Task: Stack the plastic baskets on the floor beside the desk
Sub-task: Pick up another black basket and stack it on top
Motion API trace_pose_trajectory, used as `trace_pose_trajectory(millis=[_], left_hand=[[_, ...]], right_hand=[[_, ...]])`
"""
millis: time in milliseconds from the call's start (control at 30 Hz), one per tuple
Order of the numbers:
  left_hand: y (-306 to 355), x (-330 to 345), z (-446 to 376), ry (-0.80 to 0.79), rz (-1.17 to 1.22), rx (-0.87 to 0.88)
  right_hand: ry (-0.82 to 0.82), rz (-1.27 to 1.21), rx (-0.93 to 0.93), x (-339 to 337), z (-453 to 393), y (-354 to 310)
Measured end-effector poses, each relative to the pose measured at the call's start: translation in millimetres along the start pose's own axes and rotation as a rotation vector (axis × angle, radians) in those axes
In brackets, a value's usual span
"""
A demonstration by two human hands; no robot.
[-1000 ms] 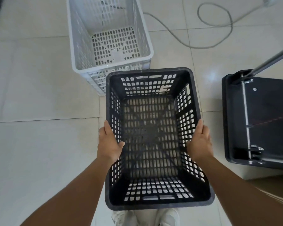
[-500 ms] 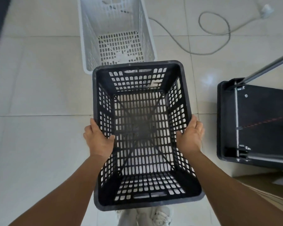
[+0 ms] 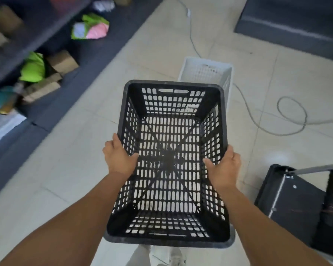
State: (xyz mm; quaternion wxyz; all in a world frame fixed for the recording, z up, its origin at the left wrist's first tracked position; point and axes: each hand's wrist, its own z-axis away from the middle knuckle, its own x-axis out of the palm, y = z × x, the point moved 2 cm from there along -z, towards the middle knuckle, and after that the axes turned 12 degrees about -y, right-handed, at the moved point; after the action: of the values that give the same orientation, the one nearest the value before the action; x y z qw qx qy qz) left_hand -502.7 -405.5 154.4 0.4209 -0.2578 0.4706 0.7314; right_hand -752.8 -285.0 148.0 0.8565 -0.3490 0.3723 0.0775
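Note:
I hold a black slotted plastic basket (image 3: 169, 162) in the air above the tiled floor, its open top facing me. My left hand (image 3: 118, 157) grips its left rim with the thumb inside. On the right rim my right hand (image 3: 224, 167) grips the same way. A white plastic basket (image 3: 207, 72) stands on the floor just beyond the black one, which hides its near part.
Dark shelving (image 3: 27, 60) with cardboard boxes and bright bags runs along the left. A grey cable (image 3: 288, 120) loops over the tiles at right. A black cart base (image 3: 296, 204) with a metal bar sits at the lower right. A dark block (image 3: 296, 22) stands far right.
The view has swung up and turned, so shelving now shows on the left. The white basket now appears farther off and to the right. Both hands keep the same grip on the black basket.

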Motion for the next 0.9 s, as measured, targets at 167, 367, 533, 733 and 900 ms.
trace_pose_trajectory(millis=[167,367,533,733,900], left_hand=[[-30.9,-58.9,61.5,0.13,0.111,-0.135],[-93.4,-117.1,135.8,0.283,0.251,-0.313],[-154.5,-158.3,195.5,0.398,0.384,-0.44],[-249.6,-205.3,280.8,0.543,0.43,-0.651],[-334.1,-233.7,367.0,0.664,0.491,-0.799]], right_hand=[[-0.085,0.069,-0.168,-9.9,36.9,-54.1],[-0.185,0.171,-0.383,7.7,96.7,-123.7],[-0.288,0.261,-0.528,46.2,157.1,-176.5],[-0.396,0.357,-0.71,117.6,258.1,-229.6],[-0.504,0.396,-0.845,184.1,360.0,-253.7]])
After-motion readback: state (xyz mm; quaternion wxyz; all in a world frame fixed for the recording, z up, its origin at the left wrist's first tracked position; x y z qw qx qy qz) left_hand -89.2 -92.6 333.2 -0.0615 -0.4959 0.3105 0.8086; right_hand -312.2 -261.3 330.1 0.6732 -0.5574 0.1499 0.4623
